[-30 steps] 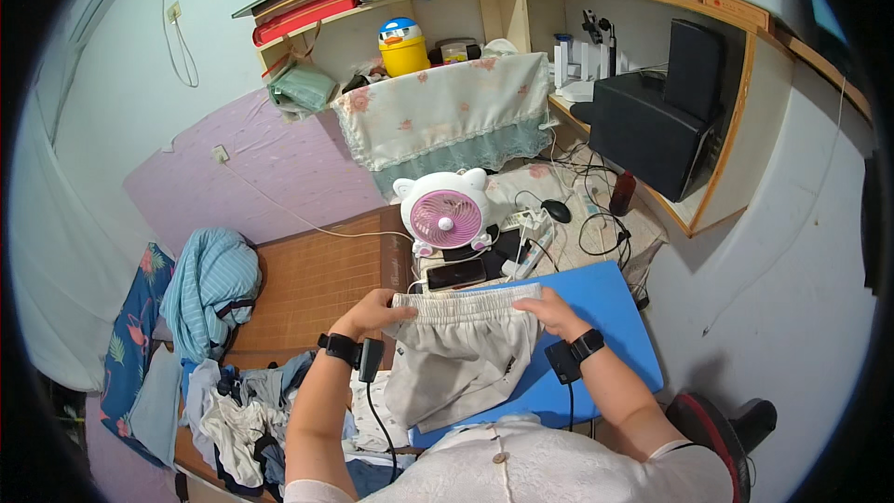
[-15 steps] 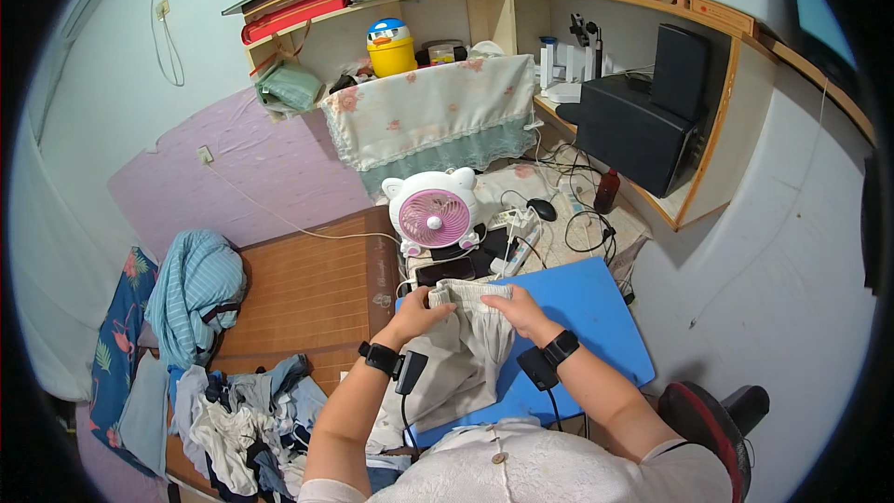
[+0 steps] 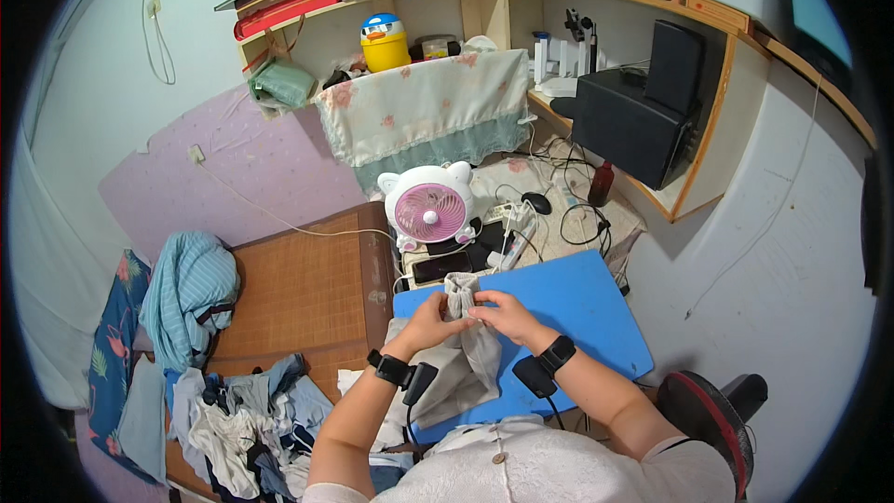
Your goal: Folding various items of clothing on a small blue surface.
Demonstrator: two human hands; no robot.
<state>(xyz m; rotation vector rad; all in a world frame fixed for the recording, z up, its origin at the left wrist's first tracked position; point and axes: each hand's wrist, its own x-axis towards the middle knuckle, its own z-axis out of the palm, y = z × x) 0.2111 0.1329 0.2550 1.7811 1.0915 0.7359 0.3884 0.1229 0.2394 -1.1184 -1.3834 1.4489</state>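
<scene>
Both hands are on a pale grey garment (image 3: 448,380), just below the middle of the frame. The left hand (image 3: 430,324) has the gathered elastic top pinched from the left side, and the right hand (image 3: 509,319) is pinching it from the right. They're super close together, but I can't tell if the fingertips actually touch. The bunched top points up the frame, and the rest spreads down toward the person's shirt, partly over a blue tabletop (image 3: 582,317) that sits lower center to right.

Just above the hands there's a dark phone (image 3: 441,267) lying flat, with a white and pink fan (image 3: 429,212) right behind it. Messy clothes pile (image 3: 237,424) at lower left, on a brown mat (image 3: 298,279), plus a bundled blue striped cloth (image 3: 193,293) above it. Black mouse (image 3: 535,203) and a dark red bottle (image 3: 601,185) are right of center, up among the cables.
</scene>
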